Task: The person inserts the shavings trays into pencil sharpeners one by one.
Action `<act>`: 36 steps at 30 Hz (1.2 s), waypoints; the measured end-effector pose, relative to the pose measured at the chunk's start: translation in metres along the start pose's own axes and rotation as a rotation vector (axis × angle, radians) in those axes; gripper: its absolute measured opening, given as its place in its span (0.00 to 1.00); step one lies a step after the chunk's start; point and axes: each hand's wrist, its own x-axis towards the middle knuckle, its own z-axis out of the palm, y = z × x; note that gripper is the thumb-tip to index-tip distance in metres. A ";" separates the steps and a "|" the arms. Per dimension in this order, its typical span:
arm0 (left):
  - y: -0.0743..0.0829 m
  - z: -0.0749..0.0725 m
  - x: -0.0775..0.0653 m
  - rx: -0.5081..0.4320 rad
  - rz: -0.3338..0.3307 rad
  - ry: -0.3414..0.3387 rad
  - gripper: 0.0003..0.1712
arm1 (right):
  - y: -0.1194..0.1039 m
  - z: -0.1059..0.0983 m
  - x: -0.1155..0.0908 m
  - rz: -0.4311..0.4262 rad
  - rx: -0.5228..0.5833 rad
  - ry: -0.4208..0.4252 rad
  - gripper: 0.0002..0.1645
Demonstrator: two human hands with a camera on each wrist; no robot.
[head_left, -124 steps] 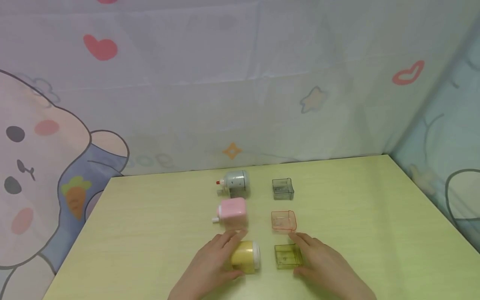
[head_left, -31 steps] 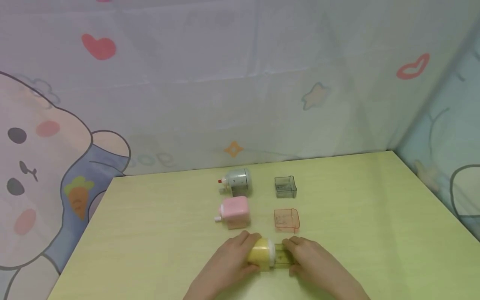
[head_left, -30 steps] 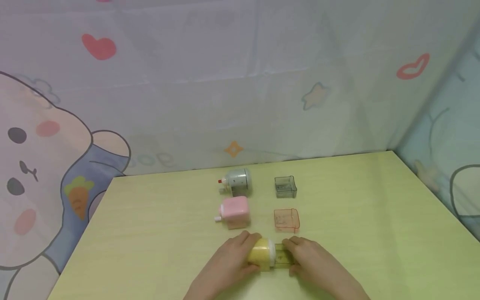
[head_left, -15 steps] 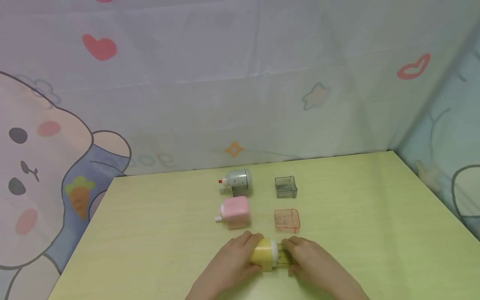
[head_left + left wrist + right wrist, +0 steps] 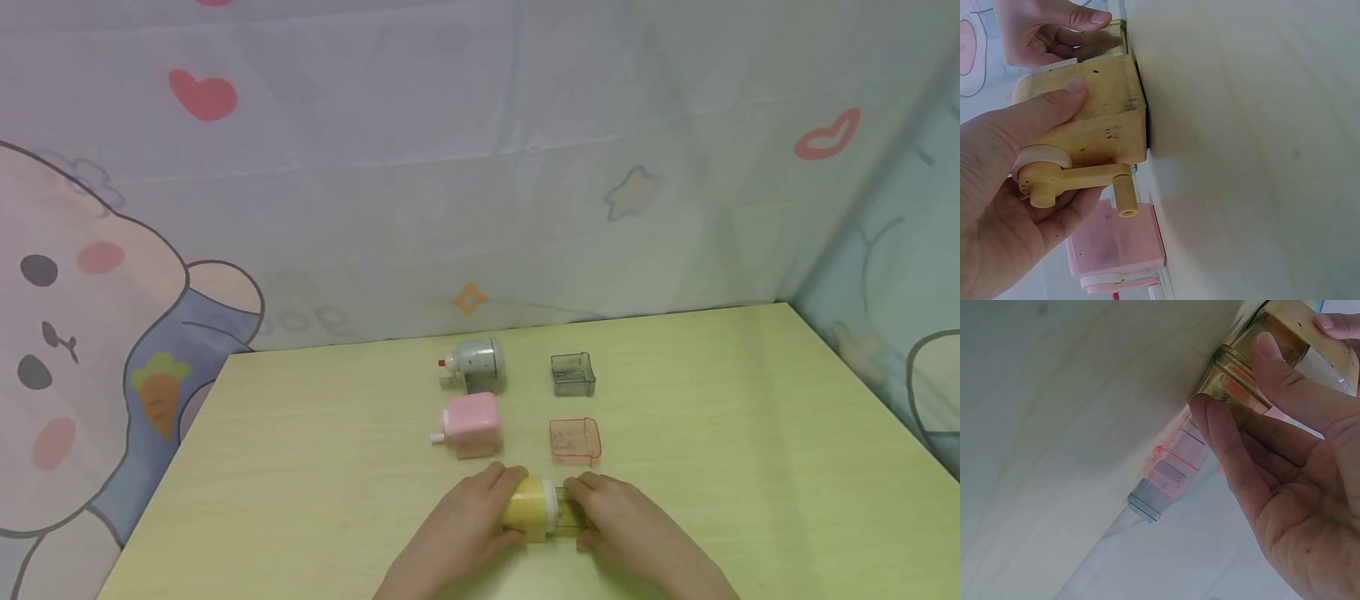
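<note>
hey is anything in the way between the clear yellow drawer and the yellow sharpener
Nothing visible. The right hand holds the clear yellow drawer at the white-rimmed end of the yellow sharpener, which the left hand grips. The pink sharpener and red-edged drawer sit farther back, out of that line.

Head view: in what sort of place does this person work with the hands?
Probably an indoor corner arranged for tabletop work: a pale yellow-green wood-look table, a light fabric backdrop printed with hearts and a cartoon animal, and a yellow boxy plastic hand-crank sharpener.
</note>
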 end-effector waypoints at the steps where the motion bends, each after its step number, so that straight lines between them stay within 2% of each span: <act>1: 0.000 0.000 0.000 0.002 0.000 0.001 0.36 | 0.000 0.000 0.000 0.000 0.000 0.000 0.26; 6: -0.001 0.000 -0.001 0.005 -0.003 -0.001 0.36 | 0.000 0.000 0.000 -0.003 0.010 -0.009 0.27; 13: -0.002 0.001 0.001 -0.001 0.014 0.010 0.36 | -0.003 0.001 0.004 -0.008 0.083 -0.040 0.28; 18: -0.002 0.003 0.002 -0.003 0.032 0.013 0.36 | -0.003 0.002 0.006 -0.001 0.091 -0.046 0.26; 24: -0.001 0.002 0.002 0.002 0.018 -0.006 0.36 | -0.003 0.002 0.007 0.001 0.093 -0.051 0.25; 36: 0.001 -0.001 0.004 -0.010 0.025 -0.014 0.34 | -0.002 0.003 0.008 0.011 0.107 -0.055 0.27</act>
